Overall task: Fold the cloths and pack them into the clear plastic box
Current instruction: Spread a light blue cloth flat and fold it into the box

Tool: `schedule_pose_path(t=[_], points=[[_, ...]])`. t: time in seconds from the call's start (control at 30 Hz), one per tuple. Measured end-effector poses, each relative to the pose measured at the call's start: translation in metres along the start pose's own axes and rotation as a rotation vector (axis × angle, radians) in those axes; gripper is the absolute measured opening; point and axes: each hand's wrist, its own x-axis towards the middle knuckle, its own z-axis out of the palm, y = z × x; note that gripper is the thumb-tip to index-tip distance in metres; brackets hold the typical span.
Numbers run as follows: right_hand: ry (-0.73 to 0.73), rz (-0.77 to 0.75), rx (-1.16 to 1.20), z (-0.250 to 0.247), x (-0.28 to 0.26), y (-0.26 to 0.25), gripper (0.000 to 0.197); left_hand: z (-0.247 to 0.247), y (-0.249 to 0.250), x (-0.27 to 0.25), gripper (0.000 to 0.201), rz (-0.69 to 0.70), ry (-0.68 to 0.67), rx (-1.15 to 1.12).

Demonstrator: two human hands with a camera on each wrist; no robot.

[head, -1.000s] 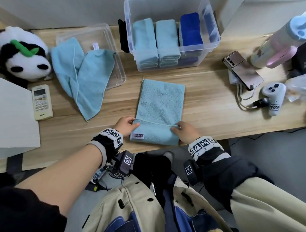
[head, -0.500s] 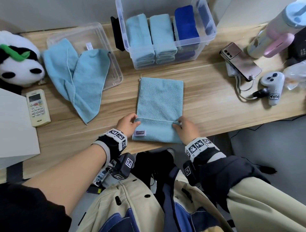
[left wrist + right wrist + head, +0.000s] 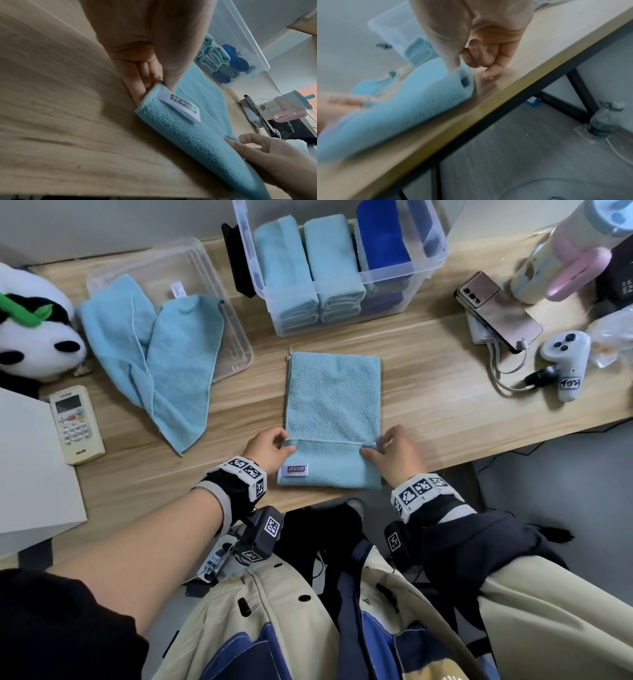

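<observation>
A light blue cloth [image 3: 334, 402] lies lengthwise on the wooden desk [image 3: 428, 378], its near end turned up over itself with a white label [image 3: 294, 470] showing. My left hand [image 3: 270, 450] pinches the left corner of that turned-up edge [image 3: 158, 86]. My right hand [image 3: 390, 451] pinches the right corner [image 3: 458, 73]. Behind the cloth stands the clear plastic box [image 3: 342, 313] with folded light blue and dark blue cloths inside. Two more light blue cloths [image 3: 161, 354] lie loose at the left, partly on the box's clear lid [image 3: 236, 347].
A panda plush [image 3: 34, 326], a remote [image 3: 75, 424] and a white board [image 3: 30, 474] sit at the left. At the right are a phone [image 3: 496, 309], a white controller [image 3: 565, 361] with a cable, and a pink-and-white bottle [image 3: 565, 251]. The desk's near edge [image 3: 488, 105] runs just behind my hands.
Both hands have carried the cloth's near edge a little farther away from me, so the turned-up flap is wider. The head view has shifted slightly.
</observation>
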Motion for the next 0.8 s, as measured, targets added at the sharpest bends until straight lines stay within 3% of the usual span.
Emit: schedule_pose_path(t=[0.07, 0.13, 0.2, 0.27, 0.37, 0.47, 0.53, 0.6, 0.63, 0.7, 0.8], points=[[0.115, -0.114, -0.028, -0.006, -0.002, -0.004, 0.032, 0.0, -0.001, 0.002, 0.014, -0.011, -0.023, -0.005], [0.186, -0.375, -0.081, -0.007, -0.007, -0.009, 0.03, 0.0, 0.0, 0.003, 0.015, -0.029, -0.04, -0.031], [0.068, -0.634, -0.17, 0.0, -0.011, -0.012, 0.037, -0.002, 0.002, 0.003, 0.016, -0.063, -0.064, -0.093], [-0.119, -0.744, -0.331, 0.011, -0.013, -0.011, 0.049, -0.005, 0.006, 0.003, 0.021, -0.099, -0.103, -0.151], [-0.2, -0.789, -0.5, 0.023, -0.014, -0.006, 0.056, -0.01, 0.012, 0.002, 0.025, -0.182, -0.163, -0.242], [-0.169, -0.755, -0.435, 0.021, -0.014, -0.01, 0.048, -0.019, 0.022, -0.001, 0.026, -0.261, -0.193, -0.348], [-0.165, -0.71, -0.373, 0.015, -0.011, -0.016, 0.047, -0.028, 0.029, 0.0, 0.023, -0.162, -0.112, -0.225], [-0.188, -0.669, -0.329, 0.009, -0.008, -0.022, 0.045, -0.037, 0.035, 0.002, 0.023, 0.037, 0.012, -0.084], [-0.199, -0.64, -0.3, 0.006, -0.007, -0.025, 0.04, -0.04, 0.038, 0.003, 0.022, 0.12, 0.007, -0.088], [-0.199, -0.567, -0.209, -0.001, -0.004, -0.031, 0.029, -0.043, 0.045, 0.0, 0.02, 0.213, -0.12, -0.153], [-0.205, -0.489, -0.084, -0.008, 0.002, -0.036, 0.025, -0.04, 0.051, -0.004, 0.034, 0.253, -0.32, 0.012]])
